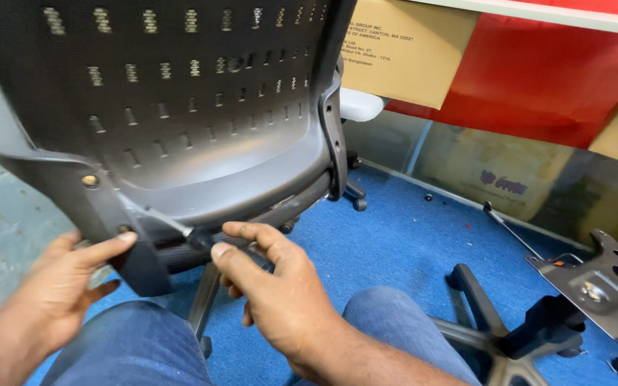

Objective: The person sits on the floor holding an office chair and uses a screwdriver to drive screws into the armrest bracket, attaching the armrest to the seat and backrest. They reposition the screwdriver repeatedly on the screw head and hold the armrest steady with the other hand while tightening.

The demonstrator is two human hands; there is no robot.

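Filling the upper left of the frame, the dark grey perforated plastic chair back [180,93] looks stiff and bulky, best steadied at its lower bracket, where the left hand [62,286] presses half-open; the right hand [280,293] grips a black-handled screwdriver [202,239] at frame centre

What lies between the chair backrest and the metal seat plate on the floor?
In the head view, mostly bare blue carpet separates the chair backrest from the metal seat plate; a thin rod lies near the plate.
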